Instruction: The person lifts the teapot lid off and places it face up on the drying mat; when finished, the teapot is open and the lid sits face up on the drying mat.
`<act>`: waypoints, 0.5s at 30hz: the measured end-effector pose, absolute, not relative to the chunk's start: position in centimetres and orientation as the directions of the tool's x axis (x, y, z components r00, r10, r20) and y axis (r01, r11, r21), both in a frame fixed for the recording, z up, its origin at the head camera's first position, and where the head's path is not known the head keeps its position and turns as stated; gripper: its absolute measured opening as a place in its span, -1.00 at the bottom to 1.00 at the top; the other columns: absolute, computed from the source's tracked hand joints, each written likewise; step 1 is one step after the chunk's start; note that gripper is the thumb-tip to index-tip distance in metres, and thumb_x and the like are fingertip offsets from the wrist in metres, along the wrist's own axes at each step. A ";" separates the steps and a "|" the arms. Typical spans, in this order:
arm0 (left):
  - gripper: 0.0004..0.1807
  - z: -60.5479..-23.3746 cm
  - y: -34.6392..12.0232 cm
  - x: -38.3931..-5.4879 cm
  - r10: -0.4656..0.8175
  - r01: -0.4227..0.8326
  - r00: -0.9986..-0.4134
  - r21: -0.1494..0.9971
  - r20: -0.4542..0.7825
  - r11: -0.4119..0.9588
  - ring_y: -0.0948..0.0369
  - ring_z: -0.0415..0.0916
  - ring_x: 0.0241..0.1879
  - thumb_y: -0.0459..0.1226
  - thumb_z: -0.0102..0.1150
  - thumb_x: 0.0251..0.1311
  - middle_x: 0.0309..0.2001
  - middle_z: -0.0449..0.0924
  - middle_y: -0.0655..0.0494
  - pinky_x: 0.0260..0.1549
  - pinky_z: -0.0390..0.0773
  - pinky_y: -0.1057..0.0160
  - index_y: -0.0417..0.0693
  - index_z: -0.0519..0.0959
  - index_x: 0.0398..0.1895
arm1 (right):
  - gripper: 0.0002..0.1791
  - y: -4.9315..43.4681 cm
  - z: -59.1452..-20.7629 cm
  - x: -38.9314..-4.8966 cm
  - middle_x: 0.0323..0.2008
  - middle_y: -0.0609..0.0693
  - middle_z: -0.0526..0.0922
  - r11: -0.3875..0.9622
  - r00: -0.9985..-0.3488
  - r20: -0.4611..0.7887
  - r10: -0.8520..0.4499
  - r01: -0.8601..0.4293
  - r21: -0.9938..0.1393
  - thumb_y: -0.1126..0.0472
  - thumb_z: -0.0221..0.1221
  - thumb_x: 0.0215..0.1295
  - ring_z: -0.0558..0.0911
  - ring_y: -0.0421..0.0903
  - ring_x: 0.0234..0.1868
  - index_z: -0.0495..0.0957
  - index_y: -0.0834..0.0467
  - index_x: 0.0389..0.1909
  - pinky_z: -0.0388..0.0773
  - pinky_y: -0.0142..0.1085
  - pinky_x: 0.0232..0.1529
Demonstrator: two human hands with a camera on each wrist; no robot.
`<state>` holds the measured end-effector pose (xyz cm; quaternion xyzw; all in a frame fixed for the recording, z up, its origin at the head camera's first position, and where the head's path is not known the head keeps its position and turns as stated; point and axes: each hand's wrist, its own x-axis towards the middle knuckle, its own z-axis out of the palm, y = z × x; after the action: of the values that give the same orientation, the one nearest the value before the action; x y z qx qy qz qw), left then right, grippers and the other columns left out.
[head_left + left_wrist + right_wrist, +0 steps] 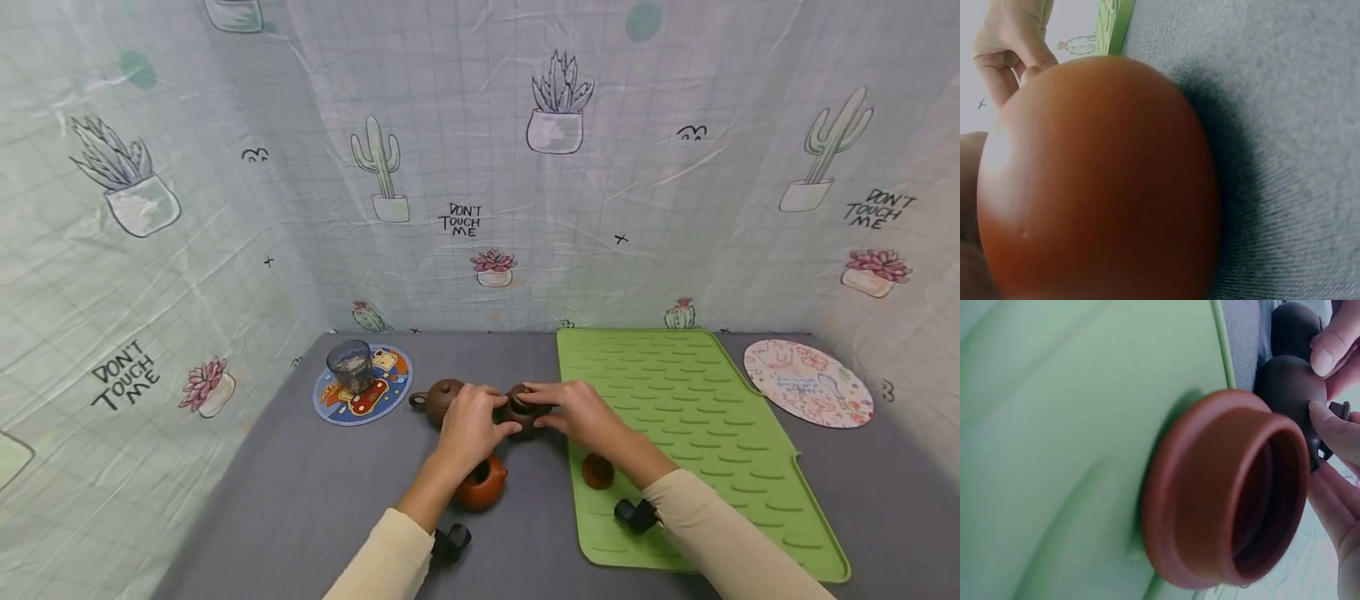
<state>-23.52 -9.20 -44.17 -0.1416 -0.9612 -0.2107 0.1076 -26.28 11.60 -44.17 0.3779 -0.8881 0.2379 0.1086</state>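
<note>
Both hands are at a small dark brown teapot point(527, 425) at the table's middle. My left hand point(472, 423) grips its left side, with the thumb at the front. From the right, my right hand point(577, 410) holds the same teapot with thumb and fingers. Its dark lid point(1340, 411) shows between the hands; I cannot tell whether it is seated. Another dark teapot point(445, 402) stands left, partly behind the left hand. A lidless orange-brown teapot point(482, 487) sits under the left wrist, and fills much of the left wrist view.
An orange-brown lid point(1210, 494) lies upside down on the green mat point(675, 392), below the right forearm. A glass cup point(350, 365) stands on a round blue mat point(390, 379) at the back left. A pink patterned mat point(810, 383) lies far right.
</note>
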 end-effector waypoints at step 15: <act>-0.59 -44.5 -8.5 -23.5 0.184 0.294 -0.936 0.381 0.299 0.877 0.10 0.65 -0.02 0.05 0.58 -0.04 -0.09 0.82 0.12 -0.01 0.67 0.02 0.08 0.83 -0.16 | -0.54 12.4 -42.8 -25.9 0.13 0.08 0.75 0.601 -0.699 0.477 -0.533 -0.709 -0.368 0.34 0.44 0.14 0.79 -0.09 -0.32 0.73 0.04 0.10 0.56 -0.42 -0.52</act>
<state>-23.55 -8.53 -44.46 -0.1247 -0.9602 -0.2148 0.1280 -25.91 12.44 -42.79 0.3529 -0.8801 0.2736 0.1610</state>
